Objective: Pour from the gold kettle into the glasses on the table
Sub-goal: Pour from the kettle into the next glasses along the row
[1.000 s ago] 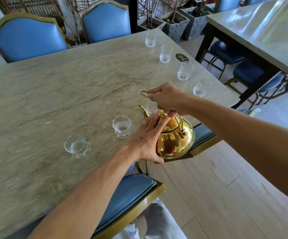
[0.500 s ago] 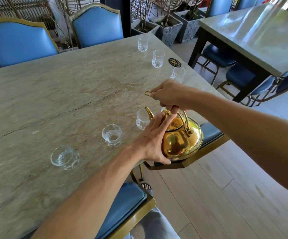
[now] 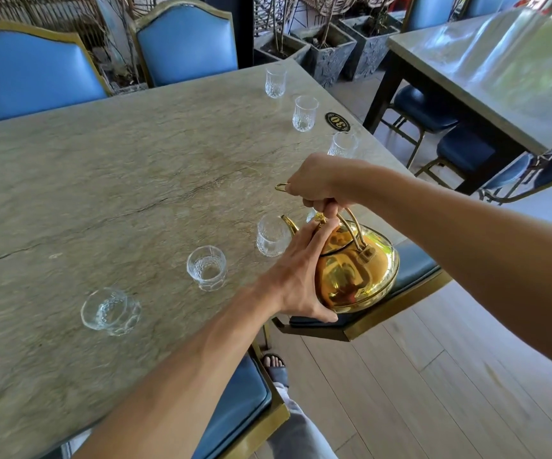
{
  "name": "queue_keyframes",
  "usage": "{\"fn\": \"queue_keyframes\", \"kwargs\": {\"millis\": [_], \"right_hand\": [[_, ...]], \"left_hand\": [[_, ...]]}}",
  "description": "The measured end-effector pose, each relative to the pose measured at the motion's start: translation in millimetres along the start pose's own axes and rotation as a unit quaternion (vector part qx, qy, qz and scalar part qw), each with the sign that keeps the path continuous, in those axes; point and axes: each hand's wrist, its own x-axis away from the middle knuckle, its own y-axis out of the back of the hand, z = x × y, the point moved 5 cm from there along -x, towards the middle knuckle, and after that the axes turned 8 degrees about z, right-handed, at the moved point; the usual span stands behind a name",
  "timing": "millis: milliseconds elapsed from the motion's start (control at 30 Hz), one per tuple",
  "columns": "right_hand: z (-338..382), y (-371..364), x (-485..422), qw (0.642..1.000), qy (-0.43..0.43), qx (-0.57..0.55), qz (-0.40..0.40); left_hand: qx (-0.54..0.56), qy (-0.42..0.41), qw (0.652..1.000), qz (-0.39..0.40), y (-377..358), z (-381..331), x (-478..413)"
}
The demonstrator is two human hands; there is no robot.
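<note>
kettle: gold kettle (image 3: 354, 273) in the middle right, at the table (image 3: 102, 193) edge, spout (image 3: 289, 224) beside a glass (image 3: 272, 235) | right hand (image 3: 321, 183): fingers (image 3: 314, 203) curled round the handle (image 3: 351, 220) to carry it | left hand (image 3: 301, 273): fingers straight and together on its side, likely to steady it

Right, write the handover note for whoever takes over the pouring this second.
Right hand grips the kettle by its handle; left hand lies flat against its lid and side.
Kettle hangs beside the table edge, spout next to the third glass from the near end.
No stream visible; how full any glass is cannot be told.
Left: probably pour into that glass, then on along the row.
</note>
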Motion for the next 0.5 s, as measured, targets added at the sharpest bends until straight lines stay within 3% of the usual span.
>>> {"fn": "queue_keyframes", "kwargs": {"millis": [500], "right_hand": [[3.9,1.6,-0.7,1.0,-0.017,0.012,0.018]], "left_hand": [[0.012,0.001,1.0,-0.008,1.6,-1.3,-2.6]]}}
